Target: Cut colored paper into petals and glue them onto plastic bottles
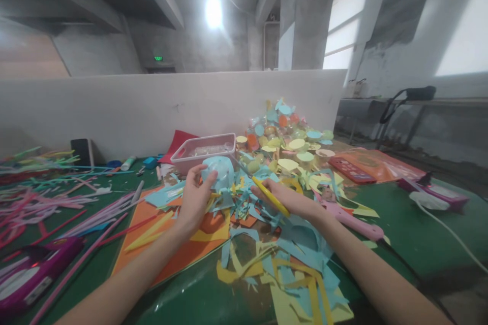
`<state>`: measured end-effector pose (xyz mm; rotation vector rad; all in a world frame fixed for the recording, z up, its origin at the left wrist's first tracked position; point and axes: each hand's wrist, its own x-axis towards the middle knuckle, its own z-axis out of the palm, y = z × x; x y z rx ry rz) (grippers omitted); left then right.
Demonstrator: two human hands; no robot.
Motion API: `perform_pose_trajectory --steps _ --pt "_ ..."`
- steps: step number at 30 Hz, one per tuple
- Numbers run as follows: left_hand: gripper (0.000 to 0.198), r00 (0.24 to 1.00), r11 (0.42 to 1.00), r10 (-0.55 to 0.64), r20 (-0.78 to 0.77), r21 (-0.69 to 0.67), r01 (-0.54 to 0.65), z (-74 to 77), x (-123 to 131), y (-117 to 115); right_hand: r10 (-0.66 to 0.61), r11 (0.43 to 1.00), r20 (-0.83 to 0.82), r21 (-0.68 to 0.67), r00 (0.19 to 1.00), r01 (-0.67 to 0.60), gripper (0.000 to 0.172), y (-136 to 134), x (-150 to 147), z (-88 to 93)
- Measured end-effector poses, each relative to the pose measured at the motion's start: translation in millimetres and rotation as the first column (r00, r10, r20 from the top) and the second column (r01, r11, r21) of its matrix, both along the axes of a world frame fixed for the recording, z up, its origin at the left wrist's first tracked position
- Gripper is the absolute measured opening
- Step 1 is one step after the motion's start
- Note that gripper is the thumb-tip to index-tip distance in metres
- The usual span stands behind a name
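My left hand (195,197) is closed on a light blue paper piece (219,171), holding it up over the mess of cuttings. My right hand (282,198) grips yellow-handled scissors (267,194); their blades point up and left toward the blue piece. Under both hands lie orange, yellow and blue paper scraps (274,264) on a green table (404,233). Beyond the hands rises a heap of round paper discs (290,147) in blue, yellow and orange.
A pink plastic tray (204,151) stands behind the left hand. Coloured straws (49,198) cover the left side, with a magenta device (34,269) at the near left. A pink tool (354,221), a red phone (351,170) and a white cable (446,228) lie to the right. A white partition (152,106) closes the far edge.
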<state>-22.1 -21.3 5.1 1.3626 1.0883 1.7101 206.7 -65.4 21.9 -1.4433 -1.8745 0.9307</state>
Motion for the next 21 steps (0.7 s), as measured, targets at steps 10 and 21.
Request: perform_pose_trajectory --steps 10,21 --pt "0.056 0.973 0.993 -0.071 0.221 -0.077 0.09 4.5 -0.1 0.1 0.067 0.996 -0.063 -0.049 0.996 -0.07 0.046 4.8 1.4 -1.0" --pt "0.062 0.908 0.962 -0.19 0.374 -0.115 0.249 4.9 2.8 5.0 0.13 0.991 -0.067 -0.001 0.989 -0.131 0.051 14.8 4.1 -15.2"
